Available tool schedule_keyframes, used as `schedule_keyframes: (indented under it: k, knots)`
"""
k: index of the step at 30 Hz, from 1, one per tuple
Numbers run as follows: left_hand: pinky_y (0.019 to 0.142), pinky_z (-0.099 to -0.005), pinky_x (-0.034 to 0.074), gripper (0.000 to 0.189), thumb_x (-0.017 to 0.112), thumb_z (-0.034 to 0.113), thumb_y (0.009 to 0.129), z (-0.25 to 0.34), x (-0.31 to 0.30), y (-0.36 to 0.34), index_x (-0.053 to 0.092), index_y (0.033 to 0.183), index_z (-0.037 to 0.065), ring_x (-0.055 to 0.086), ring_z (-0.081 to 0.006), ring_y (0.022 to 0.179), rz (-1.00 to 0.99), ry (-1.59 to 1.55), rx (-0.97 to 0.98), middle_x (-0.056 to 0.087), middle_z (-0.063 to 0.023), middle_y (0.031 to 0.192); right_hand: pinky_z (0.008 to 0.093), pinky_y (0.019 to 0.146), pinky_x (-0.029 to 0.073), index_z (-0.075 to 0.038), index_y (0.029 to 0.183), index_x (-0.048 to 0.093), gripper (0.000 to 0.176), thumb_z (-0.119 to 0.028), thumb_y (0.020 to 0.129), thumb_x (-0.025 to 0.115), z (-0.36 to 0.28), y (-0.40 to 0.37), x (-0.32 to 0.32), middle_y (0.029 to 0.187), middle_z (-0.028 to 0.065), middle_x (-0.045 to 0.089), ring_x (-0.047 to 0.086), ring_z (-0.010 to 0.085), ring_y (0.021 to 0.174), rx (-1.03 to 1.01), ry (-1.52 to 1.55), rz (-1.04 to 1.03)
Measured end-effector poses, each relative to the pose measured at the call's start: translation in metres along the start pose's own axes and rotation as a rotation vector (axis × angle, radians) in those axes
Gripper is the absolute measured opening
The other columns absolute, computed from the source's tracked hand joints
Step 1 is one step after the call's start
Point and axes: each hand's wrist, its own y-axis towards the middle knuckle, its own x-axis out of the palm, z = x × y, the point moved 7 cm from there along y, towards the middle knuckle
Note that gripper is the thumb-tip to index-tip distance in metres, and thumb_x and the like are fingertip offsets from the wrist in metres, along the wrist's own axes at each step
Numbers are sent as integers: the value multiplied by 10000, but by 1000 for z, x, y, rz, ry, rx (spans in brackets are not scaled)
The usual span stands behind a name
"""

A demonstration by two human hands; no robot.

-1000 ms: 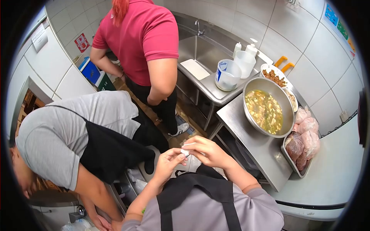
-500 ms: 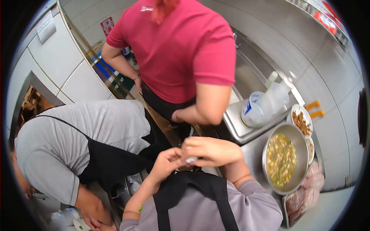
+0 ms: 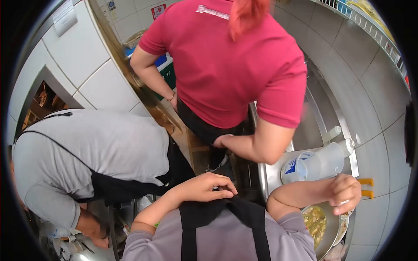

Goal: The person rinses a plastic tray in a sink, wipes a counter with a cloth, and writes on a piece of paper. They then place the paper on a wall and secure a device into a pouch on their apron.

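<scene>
My left hand (image 3: pixel 207 187) is in front of my black apron (image 3: pixel 217 212), its fingers loosely curled and a gap showing between thumb and fingers; I see nothing held in it. Out to the right, my right hand (image 3: pixel 345 192) is closed, with a small white scrap (image 3: pixel 344 202) showing at its fingertips; its kind is too small to tell. Just below that hand and forearm is a metal bowl (image 3: pixel 332 232) of greenish soupy food (image 3: pixel 314 222) with pale pieces. Part of the bowl is hidden by my arm.
A person in a red shirt (image 3: pixel 235 65) stands ahead by the metal sink (image 3: pixel 307 126). At left, a person in a grey shirt (image 3: pixel 100 148) bends over a counter. Clear plastic containers (image 3: pixel 300 167) stand near the sink, with orange handles (image 3: pixel 366 188) to their right.
My hands were together at my chest around a small white thing. They have parted: the right moved far right over the bowl with something white, while the left stayed near my chest.
</scene>
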Motion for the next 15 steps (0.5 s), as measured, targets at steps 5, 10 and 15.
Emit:
schedule_keyframes:
  k: [5,10,15]
  knots:
    - [768,-294,484,222,594,202,875,7,-3,48,622,995,17,632,-194,861,-149,29,-12,646,-87,912,206,427,335,-129,788,675,64,-71,762,672,-25,-21,-43,719,14,503,419,107,613,-94,-2,223]
    - [757,-312,483,241,576,229,882,8,-2,89,598,1010,26,628,-207,857,-327,120,56,636,-86,915,230,482,205,-116,710,522,164,34,777,527,-37,-24,-87,706,6,354,268,123,627,-63,-296,699]
    - [777,-323,468,294,560,285,890,14,2,122,585,1046,38,592,-227,911,-521,235,82,609,-82,948,254,534,196,-66,782,513,200,70,769,368,-50,-19,-111,735,50,343,251,143,665,37,-716,892]
